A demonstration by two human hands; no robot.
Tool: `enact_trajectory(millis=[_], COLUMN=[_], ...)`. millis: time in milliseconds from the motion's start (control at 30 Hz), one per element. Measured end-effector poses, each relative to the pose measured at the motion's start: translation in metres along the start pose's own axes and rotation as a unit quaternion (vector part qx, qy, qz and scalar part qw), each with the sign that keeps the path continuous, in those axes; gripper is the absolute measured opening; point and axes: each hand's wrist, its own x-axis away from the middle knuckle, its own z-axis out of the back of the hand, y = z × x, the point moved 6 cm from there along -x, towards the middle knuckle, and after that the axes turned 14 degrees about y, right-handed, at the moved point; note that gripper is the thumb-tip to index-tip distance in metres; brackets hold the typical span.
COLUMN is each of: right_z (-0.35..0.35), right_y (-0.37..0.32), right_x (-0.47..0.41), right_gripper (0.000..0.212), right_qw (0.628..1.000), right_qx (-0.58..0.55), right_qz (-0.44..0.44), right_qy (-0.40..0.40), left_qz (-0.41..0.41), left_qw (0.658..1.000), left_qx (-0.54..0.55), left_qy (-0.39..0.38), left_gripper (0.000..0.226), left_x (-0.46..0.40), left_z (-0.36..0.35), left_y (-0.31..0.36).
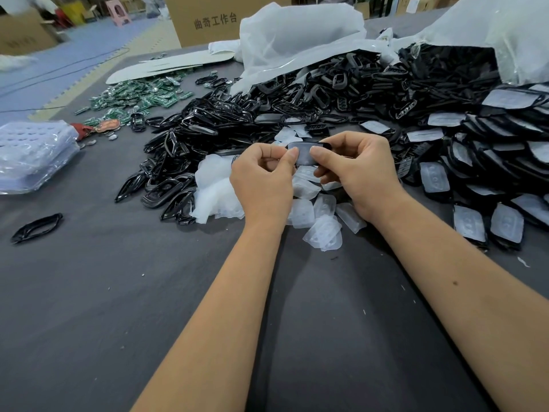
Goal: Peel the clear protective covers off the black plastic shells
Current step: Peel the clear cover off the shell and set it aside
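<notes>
Both hands cover the ends of the black shell; clear bags hide the pile's far side; the picture's right edge crops covered shells

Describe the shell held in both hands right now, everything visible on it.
The black shell is a small rounded plastic piece, its clear cover still on the upward face and looking frosted. It is held above the loose peeled covers, long axis left-right. The left hand pinches its left end, the right hand its right end.
</notes>
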Motion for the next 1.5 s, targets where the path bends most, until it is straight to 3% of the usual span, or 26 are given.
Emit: enact_trajectory(millis=[300, 433, 567, 700, 867, 967, 1233, 1500], right_z=[0.000, -0.001, -0.001, 0.000, 0.000, 0.000, -0.001, 0.000], right_y=[0.004, 0.004, 0.001, -0.004, -0.001, 0.000, -0.002, -0.001], right_x=[-0.003, -0.004, -0.003, 0.000, -0.001, -0.003, 0.000, -0.003], right_gripper=[0.010, 0.013, 0.021, 0.005, 0.007, 0.010, 0.010, 0.008], right_qw=[1.000, 1.000, 0.999, 0.997, 0.996, 0.996, 0.996, 0.999], right_qx=[0.009, 0.012, 0.022, 0.042, 0.058, 0.057, 0.024, 0.020], right_qz=[-0.007, 0.005, 0.029, 0.071, 0.070, 0.062, 0.079, 0.036], right_qy=[0.001, 0.001, -0.005, 0.002, 0.004, 0.003, -0.014, -0.009], left_qz=[0.007, 0.026, 0.043, 0.049, 0.068, 0.069, 0.068, 0.078], left_qw=[0.999, 0.994, 0.993, 0.990, 0.985, 0.983, 0.982, 0.981], left_qx=[0.029, 0.059, 0.063, 0.067, 0.081, 0.080, 0.103, 0.103], left_qy=[-0.022, -0.085, -0.092, -0.113, -0.134, -0.147, -0.141, -0.148], left_gripper=[0.022, 0.014, 0.008, 0.011, 0.005, 0.016, 0.011, 0.016], left_x=[0.001, 0.003, 0.003, 0.004, 0.004, 0.005, 0.006, 0.005], left_z=[0.000, -0.007, -0.008, -0.009, -0.011, -0.012, -0.010, -0.011], left_y=[0.001, 0.001, -0.001, -0.003, -0.004, -0.003, -0.001, -0.003])
